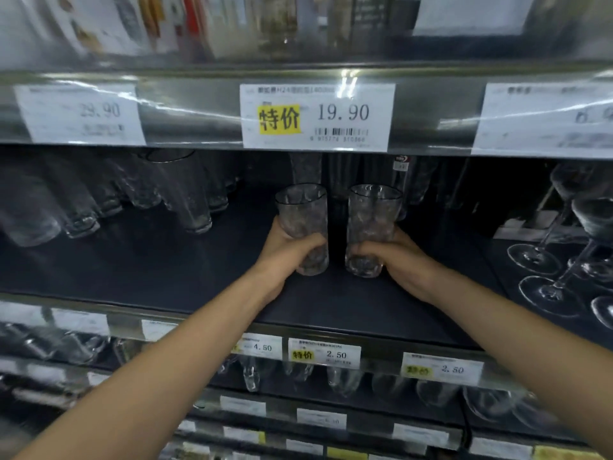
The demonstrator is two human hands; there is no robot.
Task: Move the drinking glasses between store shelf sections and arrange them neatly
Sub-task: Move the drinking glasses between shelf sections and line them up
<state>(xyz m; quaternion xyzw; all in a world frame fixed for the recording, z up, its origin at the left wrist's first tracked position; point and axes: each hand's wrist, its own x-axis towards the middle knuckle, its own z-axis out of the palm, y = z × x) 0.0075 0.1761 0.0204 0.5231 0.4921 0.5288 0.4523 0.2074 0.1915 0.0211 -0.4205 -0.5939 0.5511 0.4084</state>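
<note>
Two tall clear textured drinking glasses stand upright side by side in the middle of the dark shelf [166,270]. My left hand [283,250] grips the left glass [302,214] around its lower half. My right hand [394,257] grips the right glass [371,214] the same way, fingers curled round its base. A narrow gap separates the two glasses. Whether their bases touch the shelf I cannot tell.
Several tall glasses [185,197] stand at the shelf's back left, more behind the held pair. Wine glasses [564,247] crowd the right end. A shelf edge with price tags [316,116] hangs just overhead. Lower shelves hold more glassware [341,380].
</note>
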